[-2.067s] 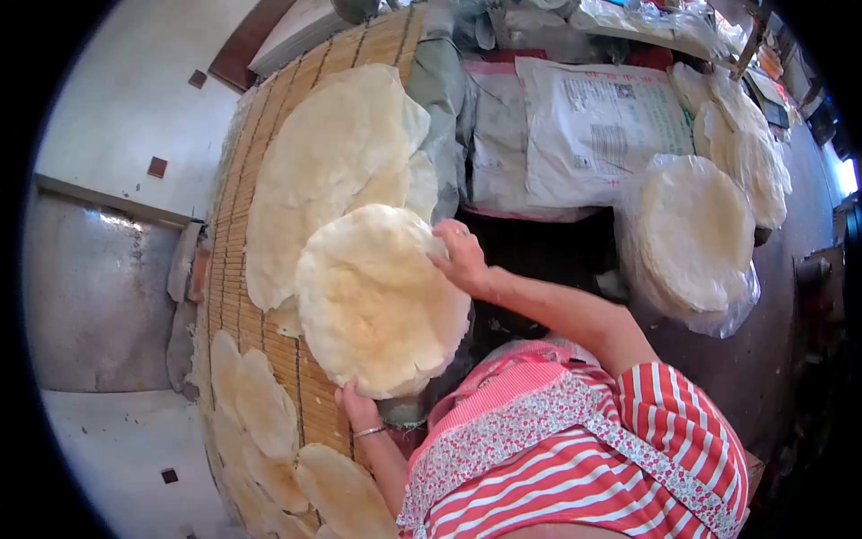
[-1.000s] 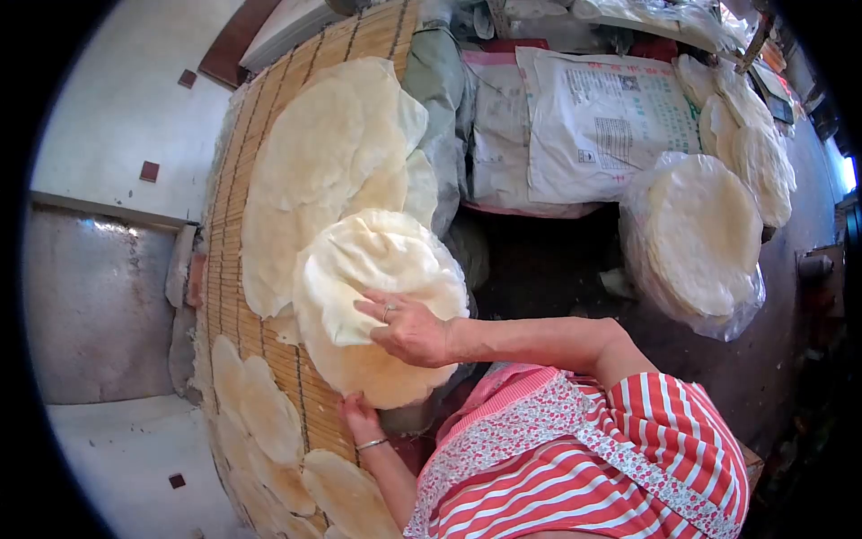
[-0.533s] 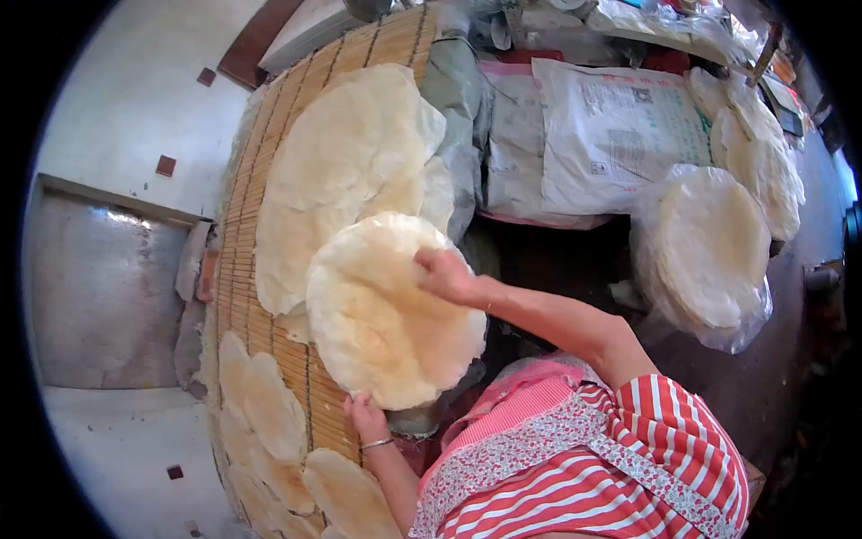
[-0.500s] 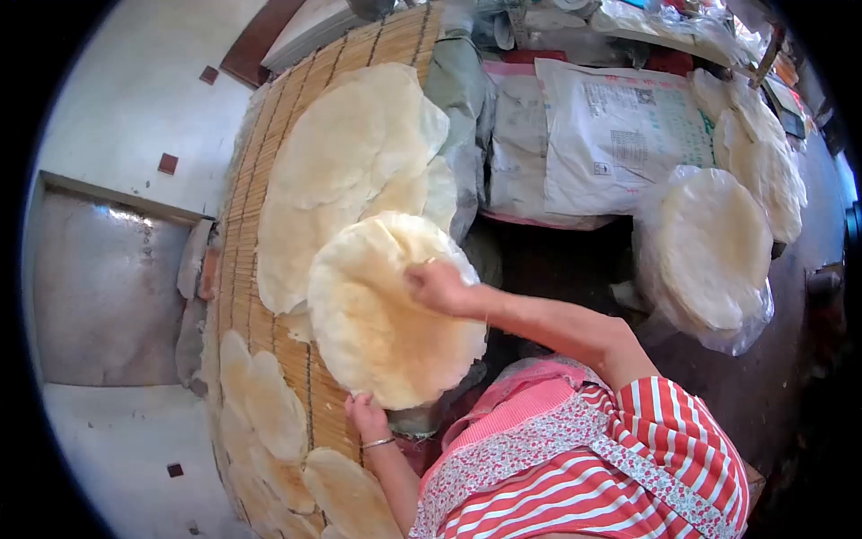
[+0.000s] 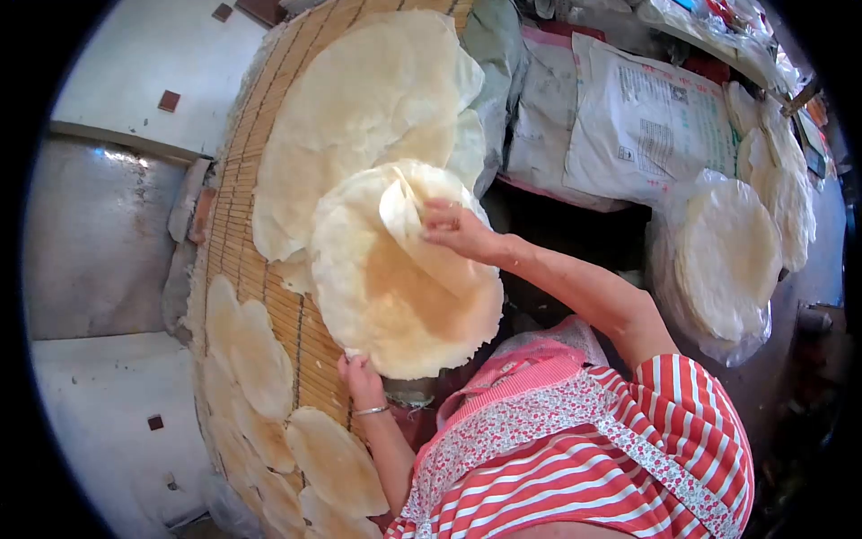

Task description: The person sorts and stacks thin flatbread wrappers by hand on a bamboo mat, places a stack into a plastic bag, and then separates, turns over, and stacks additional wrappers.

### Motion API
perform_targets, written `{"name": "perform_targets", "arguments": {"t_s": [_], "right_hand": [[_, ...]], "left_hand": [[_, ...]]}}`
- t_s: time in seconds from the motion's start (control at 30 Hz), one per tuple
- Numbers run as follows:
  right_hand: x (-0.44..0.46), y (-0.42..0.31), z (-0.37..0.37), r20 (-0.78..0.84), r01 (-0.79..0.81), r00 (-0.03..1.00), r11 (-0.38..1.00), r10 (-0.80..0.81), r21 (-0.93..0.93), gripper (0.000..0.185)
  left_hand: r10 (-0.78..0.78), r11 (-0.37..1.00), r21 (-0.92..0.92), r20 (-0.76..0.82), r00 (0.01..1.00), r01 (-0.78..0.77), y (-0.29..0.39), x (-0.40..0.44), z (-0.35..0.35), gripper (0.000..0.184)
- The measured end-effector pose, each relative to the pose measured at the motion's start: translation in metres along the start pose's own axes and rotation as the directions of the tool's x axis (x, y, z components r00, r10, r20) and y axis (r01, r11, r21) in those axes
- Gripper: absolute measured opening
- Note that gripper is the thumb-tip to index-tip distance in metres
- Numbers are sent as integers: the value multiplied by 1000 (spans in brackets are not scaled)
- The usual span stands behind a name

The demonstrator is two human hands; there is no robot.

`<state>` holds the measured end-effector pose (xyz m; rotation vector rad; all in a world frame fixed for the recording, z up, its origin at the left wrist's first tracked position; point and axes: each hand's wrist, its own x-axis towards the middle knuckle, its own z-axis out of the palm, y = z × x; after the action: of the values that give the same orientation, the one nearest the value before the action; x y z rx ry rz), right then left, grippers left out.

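In front of me lies a large round of thin flatbread point(image 5: 395, 314), pale at the rim and browner in the middle. My right hand point(image 5: 460, 232) is closed at its upper right, holding a raised flap point(image 5: 400, 212) that folds back over the round. At the lower left rim, my left hand point(image 5: 361, 379) pinches the edge between thumb and fingers. Beyond the round, a spread of overlapping thin flatbreads point(image 5: 359, 108) covers part of the slatted bamboo mat point(image 5: 310, 359). Whether the flap belongs to a separate sheet, I cannot tell.
Smaller oval flatbreads point(image 5: 337, 458) overlap at the mat's lower left. To the right, a stack of rounds point(image 5: 729, 251) sits in clear plastic, with more rounds point(image 5: 779, 180) behind it. Printed white sacks point(image 5: 642, 126) lie at the back. A pale wall point(image 5: 99, 422) stands left.
My right hand has lifted and folded back a flap of the flatbread, uncovering a browner surface. My left hand stays at the lower rim. The whole view has shifted slightly.
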<state>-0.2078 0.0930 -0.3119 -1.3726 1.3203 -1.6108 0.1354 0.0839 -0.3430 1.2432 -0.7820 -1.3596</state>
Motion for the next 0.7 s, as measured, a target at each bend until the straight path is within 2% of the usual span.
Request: {"name": "perform_targets", "arguments": {"t_s": [0.1, 0.13, 0.23, 0.33, 0.43, 0.47, 0.57, 0.6, 0.63, 0.7], "right_hand": [[-2, -9, -15, -33, -129, 991, 989, 127, -69, 17], [-7, 0, -10, -190, -89, 975, 987, 113, 133, 23], [-6, -3, -18, -174, -49, 982, 986, 76, 159, 25], [15, 25, -34, -280, 32, 953, 957, -116, -288, 17], [8, 38, -36, -353, -108, 934, 891, -61, -440, 19], [5, 39, -38, -356, -114, 933, 893, -54, -436, 25], [-16, 18, -43, -471, -237, 875, 949, 116, -207, 26], [-27, 26, -48, -404, -291, 892, 941, 202, -172, 37], [-43, 42, -43, -416, -302, 885, 937, 209, -173, 43], [-69, 68, -25, -303, -371, 854, 904, 422, 212, 47]], "left_hand": [[-15, 999, 46, 5, 1000, 15, 4, -6, 3, 50], [-16, 999, 36, -17, 1000, 16, 3, -7, 4, 51], [3, 1000, 22, -5, 1000, -3, 1, -6, 5, 51], [41, 998, 45, 46, 998, -43, 5, -15, 13, 50], [31, 992, 122, 30, 999, -34, 9, -17, 17, 49], [18, 988, 150, 13, 1000, -20, 8, -18, 19, 48], [33, 989, 143, 74, 997, -43, 13, -28, 32, 39], [27, 985, 169, 56, 998, -36, 10, -19, 24, 36], [42, 987, 151, 55, 998, -50, 8, -13, 16, 38], [55, 991, 122, 52, 997, -61, 5, -12, 18, 42]]}}
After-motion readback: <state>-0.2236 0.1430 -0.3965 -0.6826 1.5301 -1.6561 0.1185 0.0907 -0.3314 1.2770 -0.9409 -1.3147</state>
